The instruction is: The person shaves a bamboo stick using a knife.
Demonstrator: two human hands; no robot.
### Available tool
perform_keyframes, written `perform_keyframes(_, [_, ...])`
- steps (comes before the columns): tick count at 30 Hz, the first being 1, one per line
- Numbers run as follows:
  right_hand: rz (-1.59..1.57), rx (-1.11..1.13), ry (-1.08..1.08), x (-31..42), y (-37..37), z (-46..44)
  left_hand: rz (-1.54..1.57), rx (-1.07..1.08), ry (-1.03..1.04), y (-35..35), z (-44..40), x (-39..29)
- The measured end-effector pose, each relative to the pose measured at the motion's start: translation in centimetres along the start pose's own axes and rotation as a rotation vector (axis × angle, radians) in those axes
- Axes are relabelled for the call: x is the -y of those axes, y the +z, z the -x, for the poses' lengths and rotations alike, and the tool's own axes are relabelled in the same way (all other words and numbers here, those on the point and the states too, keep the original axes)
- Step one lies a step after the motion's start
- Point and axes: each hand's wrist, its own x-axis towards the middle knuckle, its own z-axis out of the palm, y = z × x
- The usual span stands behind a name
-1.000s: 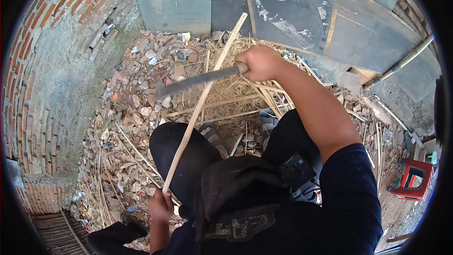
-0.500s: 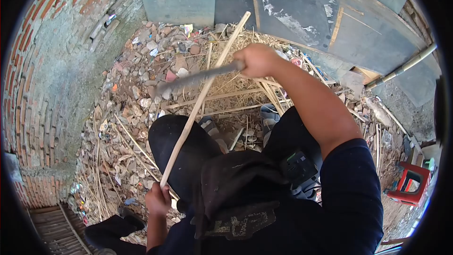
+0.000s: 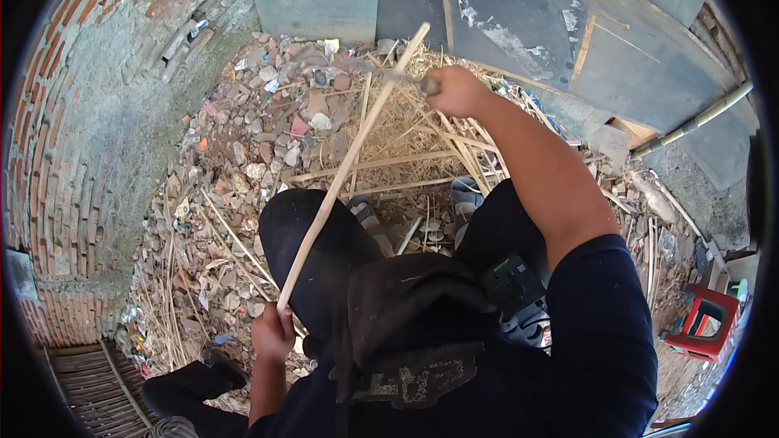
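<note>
A long pale stick (image 3: 341,174) slants up from my left hand (image 3: 273,332), whose fingers are wrapped round its lower end. It passes over my left knee, and its far end stands above a heap of straw-like shavings (image 3: 399,138). My right hand (image 3: 458,91) grips the handle of a long-bladed knife (image 3: 369,69) near the stick's upper part. The blade points left across the stick and is smeared by motion; whether it touches the wood, I cannot tell.
Rubble and split strips (image 3: 381,164) cover the ground. A brick wall (image 3: 105,138) rises at left, dark panels (image 3: 519,24) at the far side. A red stool (image 3: 704,323) is at right. Another person's dark-clothed leg (image 3: 182,385) shows at lower left.
The knife has moved up along the stick, away from my body, with my right hand. My left hand still holds the stick's lower end. The view has shifted slightly.
</note>
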Motion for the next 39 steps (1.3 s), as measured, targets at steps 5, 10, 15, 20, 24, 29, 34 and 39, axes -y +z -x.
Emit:
perform_keyframes(5, [-0.047,-0.112,0.149,-1.7,-0.7,0.0,-0.112,-0.002,0.059,-2.2,0.1,0.4])
perform_keyframes(10, [0.227,0.053,-0.191,4.4,-0.9,2.4,-0.085,0.028,0.077,-1.9,-0.2,0.5])
perform_keyframes(15, [-0.304,-0.115,-0.001,-1.3,1.1,-0.4,0.022,-0.023,0.054,-0.2,-0.2,0.8])
perform_keyframes(20, [-0.248,-0.120,0.101,-0.5,-0.5,-0.2,0.014,-0.056,0.066,-0.3,0.0,0.7])
perform_keyframes(24, [0.007,0.001,-0.208,4.8,0.3,1.9,0.003,-0.064,0.079,-0.4,-0.1,-0.8])
perform_keyframes(29, [-0.033,0.052,-0.105,3.0,1.5,-0.1,0.093,-0.044,0.065,0.7,0.0,-0.3])
perform_keyframes(34, [-0.108,0.017,-0.054,4.2,0.9,-0.2,0.103,-0.027,0.011,-0.6,0.4,-0.7])
perform_keyframes(39, [0.116,0.117,-0.168,6.9,0.3,1.2,0.032,-0.020,0.025,-0.9,-0.1,-0.6])
